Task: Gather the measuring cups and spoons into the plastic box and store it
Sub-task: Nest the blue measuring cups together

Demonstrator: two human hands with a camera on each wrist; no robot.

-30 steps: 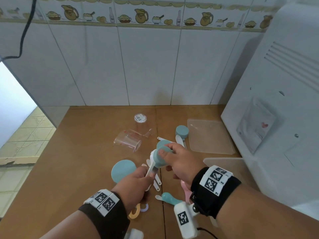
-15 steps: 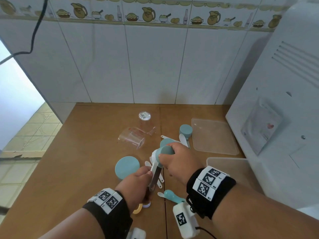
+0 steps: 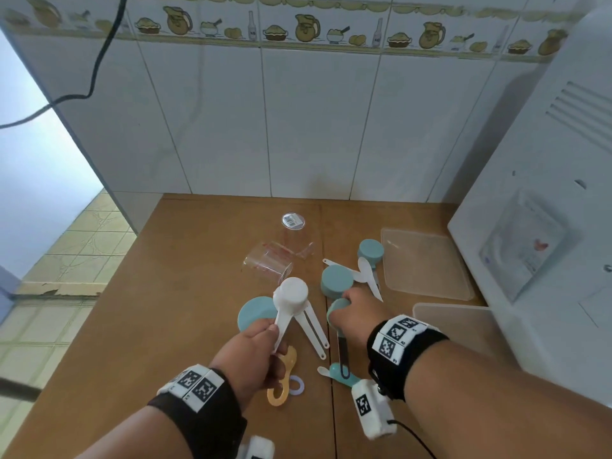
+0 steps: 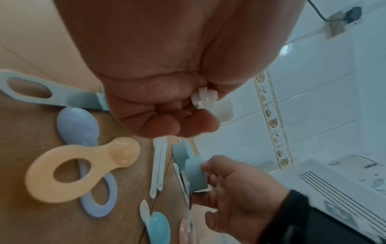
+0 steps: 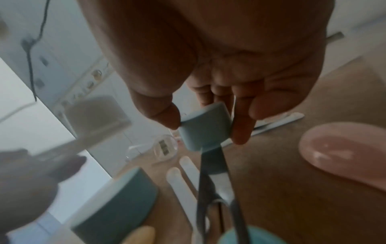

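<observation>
Receiving soft daylight from left opening [image 3: 39, 180]; bending straight tile lines near head-view edges; blurring heavily in right-wrist view; dimming there; softening left-wrist foreground.

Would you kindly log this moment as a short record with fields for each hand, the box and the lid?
left hand: grips handle of white measuring cup, raised
right hand: pinches teal measuring cup, handle hanging down
plastic box: near right, nothing visible inside
lid: flat on table, beside box

Your right hand [image 3: 356, 318] is hiding most of the teal cup [image 3: 336, 311] (its handle is showing). The plastic box [image 3: 463, 329] is running behind your forearm.
</observation>
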